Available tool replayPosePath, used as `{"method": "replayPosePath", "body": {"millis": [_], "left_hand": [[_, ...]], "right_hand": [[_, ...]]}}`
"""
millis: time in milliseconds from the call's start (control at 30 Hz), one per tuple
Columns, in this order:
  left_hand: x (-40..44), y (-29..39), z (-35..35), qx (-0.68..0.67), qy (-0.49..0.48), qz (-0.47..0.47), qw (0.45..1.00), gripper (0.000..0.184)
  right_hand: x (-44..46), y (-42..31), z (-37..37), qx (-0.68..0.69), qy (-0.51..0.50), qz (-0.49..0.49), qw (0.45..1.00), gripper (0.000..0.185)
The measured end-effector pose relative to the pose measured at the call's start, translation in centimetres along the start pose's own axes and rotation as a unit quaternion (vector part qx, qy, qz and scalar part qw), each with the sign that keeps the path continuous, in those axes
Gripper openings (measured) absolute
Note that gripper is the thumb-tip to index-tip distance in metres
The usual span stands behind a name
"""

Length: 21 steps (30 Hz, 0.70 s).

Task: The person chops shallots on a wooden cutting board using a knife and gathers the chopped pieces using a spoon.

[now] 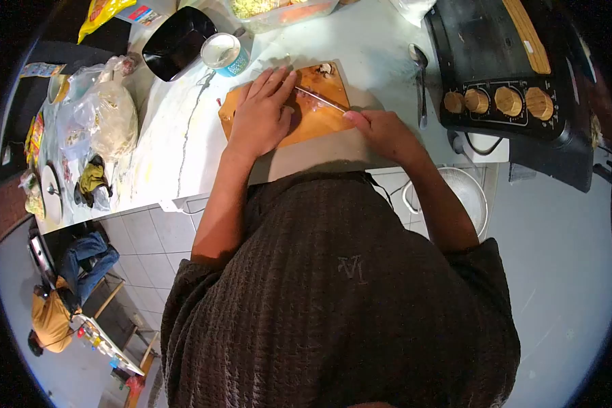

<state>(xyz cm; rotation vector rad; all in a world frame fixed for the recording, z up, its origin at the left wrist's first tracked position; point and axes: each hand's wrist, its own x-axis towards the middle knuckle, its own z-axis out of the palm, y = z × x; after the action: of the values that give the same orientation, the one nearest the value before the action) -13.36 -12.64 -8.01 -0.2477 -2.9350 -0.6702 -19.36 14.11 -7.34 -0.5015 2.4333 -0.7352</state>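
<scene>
An orange-brown cutting board [319,126] lies near the counter's front edge, with small reddish bits on it. My right hand [381,132] is closed around the handle end of a knife [323,100], whose blade reaches left across the board. Over the board's left part rests my left hand [264,112], palm down, fingers stretched forward and slightly apart, beside the knife's tip. Anything beneath that palm is hidden. At the board's back right corner sits a small pale and dark piece [326,69].
Behind the board stand a black bowl [178,44], a white-blue cup [224,54] and a food container [279,17]. A spoon [421,85] and black stove [483,58] are right; plastic bags [105,115] left. A seated person [54,316] is lower left.
</scene>
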Motion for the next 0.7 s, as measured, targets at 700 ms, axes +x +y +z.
{"method": "replayPosePath", "body": {"millis": [700], "left_hand": [[-0.4, -0.4, -0.3, -0.039, -0.004, -0.011, 0.999, 0.062]], "right_hand": [[-1.5, -2.5, 0.0, 0.015, -0.026, 0.041, 0.999, 0.058]]}}
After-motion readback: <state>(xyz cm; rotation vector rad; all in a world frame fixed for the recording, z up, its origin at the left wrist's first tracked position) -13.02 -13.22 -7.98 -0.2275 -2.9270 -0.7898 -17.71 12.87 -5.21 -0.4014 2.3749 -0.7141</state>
